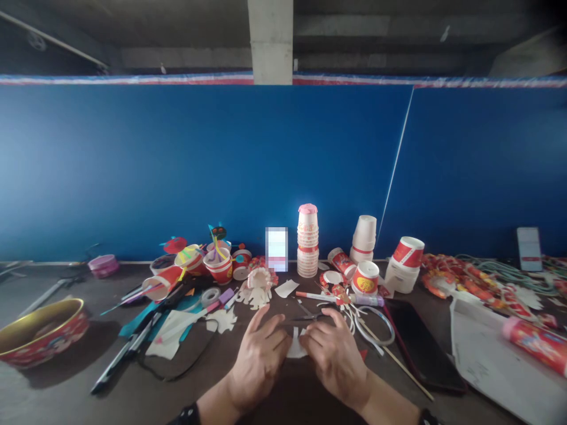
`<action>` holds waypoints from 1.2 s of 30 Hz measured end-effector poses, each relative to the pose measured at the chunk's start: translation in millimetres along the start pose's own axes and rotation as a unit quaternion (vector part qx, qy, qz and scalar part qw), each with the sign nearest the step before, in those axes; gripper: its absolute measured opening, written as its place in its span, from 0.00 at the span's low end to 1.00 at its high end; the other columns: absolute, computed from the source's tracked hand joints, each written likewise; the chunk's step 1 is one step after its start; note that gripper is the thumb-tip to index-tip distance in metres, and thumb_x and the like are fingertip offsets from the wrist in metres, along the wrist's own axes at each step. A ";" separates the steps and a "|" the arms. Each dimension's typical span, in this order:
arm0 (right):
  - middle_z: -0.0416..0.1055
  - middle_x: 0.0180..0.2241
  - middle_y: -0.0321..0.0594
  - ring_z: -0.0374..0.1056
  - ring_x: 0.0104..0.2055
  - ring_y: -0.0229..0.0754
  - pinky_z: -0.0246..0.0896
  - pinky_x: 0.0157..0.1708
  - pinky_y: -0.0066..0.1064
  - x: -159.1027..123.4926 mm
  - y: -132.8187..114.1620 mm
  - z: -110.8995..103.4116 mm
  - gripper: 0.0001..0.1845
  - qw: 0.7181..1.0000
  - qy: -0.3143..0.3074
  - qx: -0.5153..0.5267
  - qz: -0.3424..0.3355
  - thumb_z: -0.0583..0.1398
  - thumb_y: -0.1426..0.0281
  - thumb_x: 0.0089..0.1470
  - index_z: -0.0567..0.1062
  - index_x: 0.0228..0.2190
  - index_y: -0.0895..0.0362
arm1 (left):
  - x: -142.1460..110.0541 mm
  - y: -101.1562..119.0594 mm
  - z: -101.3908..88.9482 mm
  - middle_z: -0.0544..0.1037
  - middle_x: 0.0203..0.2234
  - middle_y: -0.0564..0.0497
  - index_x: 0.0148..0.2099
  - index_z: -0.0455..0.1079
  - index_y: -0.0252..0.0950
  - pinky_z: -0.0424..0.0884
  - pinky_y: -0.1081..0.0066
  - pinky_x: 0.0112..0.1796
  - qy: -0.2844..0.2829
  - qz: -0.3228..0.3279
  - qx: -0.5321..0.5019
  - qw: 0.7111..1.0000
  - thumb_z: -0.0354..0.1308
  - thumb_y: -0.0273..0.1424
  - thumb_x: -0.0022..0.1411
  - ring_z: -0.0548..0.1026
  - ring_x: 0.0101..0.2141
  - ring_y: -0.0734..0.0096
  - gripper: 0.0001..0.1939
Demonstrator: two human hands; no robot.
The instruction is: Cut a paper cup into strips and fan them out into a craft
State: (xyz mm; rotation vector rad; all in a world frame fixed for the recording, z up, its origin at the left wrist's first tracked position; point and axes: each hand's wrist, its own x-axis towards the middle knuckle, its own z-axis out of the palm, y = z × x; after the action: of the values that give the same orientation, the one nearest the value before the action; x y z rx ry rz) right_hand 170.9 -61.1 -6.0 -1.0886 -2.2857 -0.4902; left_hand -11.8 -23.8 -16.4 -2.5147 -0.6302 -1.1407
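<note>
A small white cut paper piece (pixel 296 347) with a narrow upright strip lies between my hands, low in the middle of the head view. My left hand (pixel 260 357) grips its left side, fingers curled inward and the index finger raised. On the other side my right hand (pixel 335 357) holds the right edge the same way. Both thumbs and the fingertips are mostly hidden. Just beyond my right fingers lies a pair of scissors (pixel 305 317). A cut-open paper cup (pixel 259 282) with a scalloped edge is farther off.
Stacked paper cups (pixel 308 260) stand at the back beside a propped phone with a blurred screen (pixel 276 248). A dark phone (pixel 423 345) and a white sheet (pixel 496 360) lie to the right. Leftward are a gold-lined bowl (pixel 48 342), decorated cups (pixel 219 271) and a black pen-like rod (pixel 126 348).
</note>
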 end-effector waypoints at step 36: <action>0.72 0.28 0.39 0.64 0.34 0.38 0.50 0.38 0.32 -0.5 17.6 -6.9 0.09 0.999 -0.022 -0.033 0.024 0.52 0.77 0.55 0.72 0.31 0.57 | -4.9 -5.3 -2.4 0.76 0.38 0.45 0.44 0.68 0.32 0.64 0.62 0.46 -0.166 -0.051 0.071 0.982 0.46 0.23 0.56 0.68 0.47 0.60 0.14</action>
State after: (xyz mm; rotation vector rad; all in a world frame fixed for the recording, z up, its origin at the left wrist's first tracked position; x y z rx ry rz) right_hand 187.3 -54.5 0.6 -1.1942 -2.2910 -0.5297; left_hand -18.9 -21.6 -18.1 -2.5913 -0.8999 -0.6801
